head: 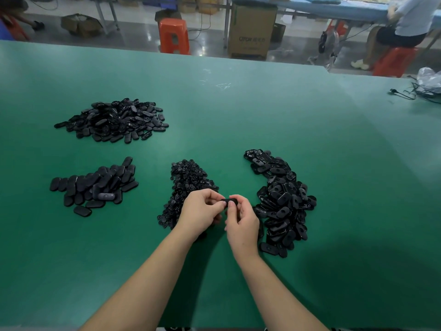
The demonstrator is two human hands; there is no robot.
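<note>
Fitting step, I'd say: one black shell [229, 201] in hand.
My left hand [202, 209] and right hand [243, 223] both pinched it, just over the small-parts pile [188, 182] — next probably needed a square, firm press, then off to the stacked pile [95, 185].

The tabletop [238, 115] is plain green, and every heap of small parts [112, 120] on it is black. Beyond it stand an orange-red stool [173, 35] and a brown cardboard box [250, 29]
</note>
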